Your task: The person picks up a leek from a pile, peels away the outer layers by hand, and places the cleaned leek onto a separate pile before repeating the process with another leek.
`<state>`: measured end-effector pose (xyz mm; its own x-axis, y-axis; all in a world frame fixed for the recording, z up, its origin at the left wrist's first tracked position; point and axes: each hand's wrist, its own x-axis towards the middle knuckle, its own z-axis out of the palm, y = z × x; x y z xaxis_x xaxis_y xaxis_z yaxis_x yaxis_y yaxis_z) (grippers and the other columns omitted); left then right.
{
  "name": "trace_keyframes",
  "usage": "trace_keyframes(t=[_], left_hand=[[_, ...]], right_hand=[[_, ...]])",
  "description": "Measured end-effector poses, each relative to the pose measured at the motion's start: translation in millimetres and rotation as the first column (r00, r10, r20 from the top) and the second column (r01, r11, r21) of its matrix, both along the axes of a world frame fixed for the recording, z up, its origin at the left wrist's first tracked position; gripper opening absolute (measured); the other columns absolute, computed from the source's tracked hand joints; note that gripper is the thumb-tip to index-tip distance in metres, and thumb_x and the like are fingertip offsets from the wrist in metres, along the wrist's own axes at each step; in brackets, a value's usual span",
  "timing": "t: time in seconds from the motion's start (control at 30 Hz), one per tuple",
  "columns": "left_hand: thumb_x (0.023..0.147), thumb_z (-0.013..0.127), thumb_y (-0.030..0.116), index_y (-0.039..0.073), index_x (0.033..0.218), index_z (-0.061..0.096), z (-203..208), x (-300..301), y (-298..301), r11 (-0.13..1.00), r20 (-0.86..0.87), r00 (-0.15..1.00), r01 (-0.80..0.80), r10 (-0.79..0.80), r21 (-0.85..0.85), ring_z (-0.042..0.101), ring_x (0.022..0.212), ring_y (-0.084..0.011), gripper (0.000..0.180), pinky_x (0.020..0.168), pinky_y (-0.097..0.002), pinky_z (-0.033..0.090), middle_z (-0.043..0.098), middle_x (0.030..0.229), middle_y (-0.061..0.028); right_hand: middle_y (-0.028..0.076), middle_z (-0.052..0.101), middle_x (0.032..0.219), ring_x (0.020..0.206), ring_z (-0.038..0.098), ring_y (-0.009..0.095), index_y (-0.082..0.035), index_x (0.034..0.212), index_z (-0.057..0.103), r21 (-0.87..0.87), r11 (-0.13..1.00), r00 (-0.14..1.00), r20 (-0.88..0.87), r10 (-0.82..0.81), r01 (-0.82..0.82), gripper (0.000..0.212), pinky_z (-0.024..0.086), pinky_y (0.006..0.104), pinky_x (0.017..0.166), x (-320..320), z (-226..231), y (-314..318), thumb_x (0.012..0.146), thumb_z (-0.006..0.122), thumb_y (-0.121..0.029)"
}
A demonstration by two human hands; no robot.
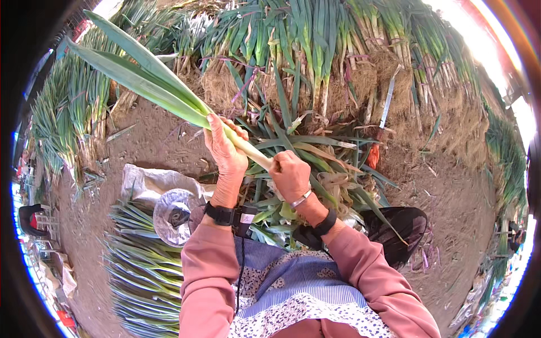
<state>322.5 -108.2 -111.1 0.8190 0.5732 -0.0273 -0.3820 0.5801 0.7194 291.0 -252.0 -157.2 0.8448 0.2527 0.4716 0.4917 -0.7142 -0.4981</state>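
My left hand [226, 143] is closed around the pale stalk of a long green onion [169, 96], its thumb lying along the stem. The broad green leaves point up to the far left. Lower down, the fingers of my right hand [290, 174] are closed on the white end, which they partly hide. The stalk slants between both hands above a heap of stripped leaves and peelings [321, 163]. A long-bladed knife [389, 98] with an orange-red handle rests beyond the heap, to the right of my hands.
Bundled green onions [304, 50] with dry roots stand along the far side, more bundles [67, 118] at left. Trimmed onions [146, 276] lie in a row by my left arm, near a whitish sack [152, 183] and round clear plastic [172, 219]. Purple ties [425, 259] lie at right.
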Motion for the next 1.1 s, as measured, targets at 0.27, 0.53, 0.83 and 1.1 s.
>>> trace_keyframes(t=[0.27, 0.53, 0.83, 1.1], left_hand=[[0.081, 0.051, 0.068, 0.008, 0.091, 0.050, 7, 6, 31, 0.998, 0.027, 0.999, 0.019, -0.017, -0.064, 0.047, 0.060, -0.0166, 0.061, 0.056, -0.0341, 0.041, 0.047, 0.071, -0.0022], [0.080, 0.049, 0.071, 0.009, 0.083, 0.053, 17, -3, 69, 0.990, 0.136, 0.986, 0.108, -0.095, -0.095, 0.043, 0.057, -0.0159, 0.062, 0.053, -0.0320, 0.035, 0.046, 0.065, -0.0021], [0.080, 0.051, 0.068, 0.009, 0.085, 0.058, 17, -2, 90, 0.966, 0.263, 0.930, 0.253, -0.258, 0.054, 0.042, 0.058, -0.0153, 0.060, 0.057, -0.0311, 0.034, 0.048, 0.062, -0.0016], [0.080, 0.050, 0.069, 0.011, 0.082, 0.056, 17, 3, 75, 0.989, 0.205, 0.968, 0.144, -0.146, 0.024, 0.044, 0.057, -0.0158, 0.058, 0.056, -0.0317, 0.035, 0.049, 0.061, -0.0018]], right_hand=[[0.008, 0.062, 0.077, 0.062, 0.057, 0.016, -0.008, 0.086, 0.059, 0.841, 0.081, 0.632, -0.462, 0.622, 0.535, 0.009, 0.049, 0.0297, 0.062, 7, 1, -31, 0.078, 0.060, -0.003], [0.008, 0.059, 0.082, 0.058, 0.055, 0.021, -0.012, 0.086, 0.055, 0.602, 0.525, 0.544, -0.790, 0.283, 0.601, 0.010, 0.042, 0.0389, 0.051, 27, -67, -155, 0.080, 0.060, -0.018], [0.011, 0.061, 0.096, 0.083, 0.062, 0.030, -0.007, 0.097, 0.062, 0.101, 0.976, 0.888, -0.404, 0.218, -0.194, 0.026, 0.050, 0.0371, 0.070, 1, -1, -100, 0.076, 0.067, -0.023], [0.008, 0.061, 0.087, 0.078, 0.061, 0.026, -0.006, 0.087, 0.063, 0.002, 0.973, 0.963, -0.140, 0.230, -0.233, 0.016, 0.048, 0.0368, 0.068, -22, -1, -33, 0.074, 0.067, -0.014]])
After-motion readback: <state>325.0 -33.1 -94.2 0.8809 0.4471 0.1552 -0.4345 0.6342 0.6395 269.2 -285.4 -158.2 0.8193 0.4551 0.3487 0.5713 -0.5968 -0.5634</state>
